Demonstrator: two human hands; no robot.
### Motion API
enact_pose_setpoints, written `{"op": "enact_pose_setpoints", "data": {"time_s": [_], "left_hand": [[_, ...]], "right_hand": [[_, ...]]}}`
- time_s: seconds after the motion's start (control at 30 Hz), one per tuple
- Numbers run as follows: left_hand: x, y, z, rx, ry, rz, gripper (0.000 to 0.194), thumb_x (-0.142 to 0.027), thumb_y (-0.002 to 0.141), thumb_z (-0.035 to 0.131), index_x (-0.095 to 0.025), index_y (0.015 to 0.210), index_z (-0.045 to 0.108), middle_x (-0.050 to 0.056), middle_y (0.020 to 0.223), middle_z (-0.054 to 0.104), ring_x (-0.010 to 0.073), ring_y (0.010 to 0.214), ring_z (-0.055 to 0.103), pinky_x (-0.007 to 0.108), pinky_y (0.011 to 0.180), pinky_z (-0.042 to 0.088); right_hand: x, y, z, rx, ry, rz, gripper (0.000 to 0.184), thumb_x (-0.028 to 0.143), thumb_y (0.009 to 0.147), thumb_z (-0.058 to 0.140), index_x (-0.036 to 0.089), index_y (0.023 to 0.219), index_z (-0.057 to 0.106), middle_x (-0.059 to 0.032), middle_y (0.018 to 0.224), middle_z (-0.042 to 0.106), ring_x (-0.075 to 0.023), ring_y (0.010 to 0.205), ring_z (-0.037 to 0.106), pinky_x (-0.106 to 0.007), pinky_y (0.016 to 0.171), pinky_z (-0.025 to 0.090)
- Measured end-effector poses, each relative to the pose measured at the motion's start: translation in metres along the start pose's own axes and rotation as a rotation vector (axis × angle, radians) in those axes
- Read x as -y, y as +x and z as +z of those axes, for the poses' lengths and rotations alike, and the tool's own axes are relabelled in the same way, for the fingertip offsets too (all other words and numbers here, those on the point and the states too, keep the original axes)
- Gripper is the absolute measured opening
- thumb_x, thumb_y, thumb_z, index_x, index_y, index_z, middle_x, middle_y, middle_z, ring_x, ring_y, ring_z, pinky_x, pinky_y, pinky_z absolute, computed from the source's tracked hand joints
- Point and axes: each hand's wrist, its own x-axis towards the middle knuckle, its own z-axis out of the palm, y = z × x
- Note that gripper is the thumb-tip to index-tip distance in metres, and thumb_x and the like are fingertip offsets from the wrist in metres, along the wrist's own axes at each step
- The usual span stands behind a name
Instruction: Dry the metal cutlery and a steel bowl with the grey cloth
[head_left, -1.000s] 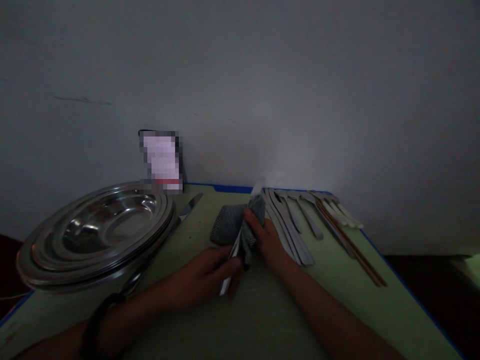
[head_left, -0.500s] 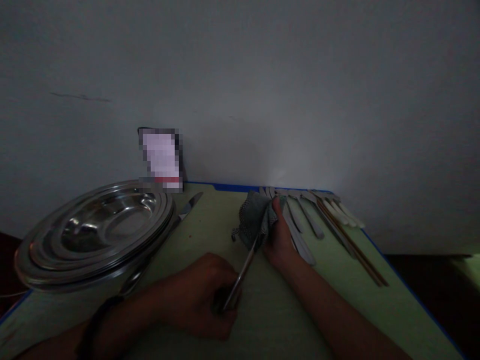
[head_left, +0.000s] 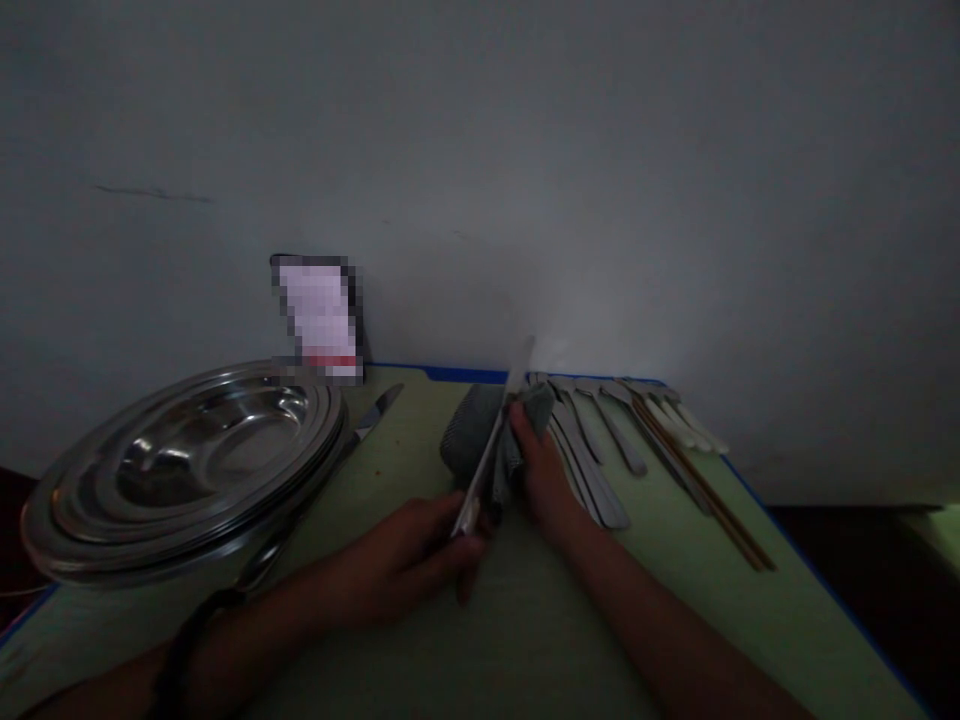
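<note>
My left hand (head_left: 420,555) is closed round the handle end of a metal table knife (head_left: 484,465), which points up and away from me. The knife's pale blade tip rises past a grey checked cloth (head_left: 469,435). My right hand (head_left: 541,460) is shut on this cloth, its thumb beside the blade, and part of the cloth hangs to the left of the knife. Just right of my right hand lie several metal knives (head_left: 589,470), side by side on the green tabletop (head_left: 390,460).
Stacked steel plates (head_left: 225,440) fill the table's left side, with another knife (head_left: 371,415) beside them. A blurred-out device (head_left: 319,315) leans on the wall behind. To the right lie spoons (head_left: 615,430), brown chopsticks (head_left: 701,485) and white-handled cutlery (head_left: 686,425).
My left hand has moved up and forward with the knife. The blade tip, hidden before, now shows beyond the cloth. My right hand and the cloth have shifted slightly left.
</note>
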Motion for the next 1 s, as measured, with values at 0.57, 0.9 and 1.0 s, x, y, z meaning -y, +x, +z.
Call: {"op": "enact_pose_setpoints", "data": {"time_s": [0.57,0.9,1.0], "left_hand": [[0.000,0.000,0.003,-0.081,-0.047,-0.122,0.033,-0.040,0.093,0.032,-0.019,0.074,0.047,-0.003,0.062,0.053,0.0113,0.059,0.051,0.021,0.058,0.042],[0.001,0.004,0.005,-0.268,0.007,-0.143,0.034,-0.037,0.093,0.033,-0.020,0.067,0.047,-0.006,0.053,0.050,0.0101,0.050,0.049,0.022,0.054,0.040],[0.003,0.005,0.005,-0.350,-0.005,-0.169,0.034,-0.038,0.093,0.033,-0.020,0.068,0.048,-0.007,0.051,0.050,0.0102,0.047,0.048,0.022,0.053,0.039]], "right_hand": [[0.000,0.004,0.005,-0.026,0.324,0.081,0.050,0.066,0.075,0.043,0.023,0.086,0.067,-0.0035,0.081,0.069,-0.0210,0.096,0.060,-0.034,0.081,0.046],[0.002,0.009,0.005,-0.159,0.417,0.093,0.026,0.047,0.075,0.053,0.024,0.083,0.063,0.0001,0.087,0.070,-0.0193,0.092,0.062,-0.032,0.080,0.049],[0.002,0.011,0.004,-0.111,0.467,0.098,0.016,0.036,0.073,0.055,0.024,0.079,0.064,0.0003,0.084,0.070,-0.0200,0.091,0.062,-0.033,0.081,0.050]]}}
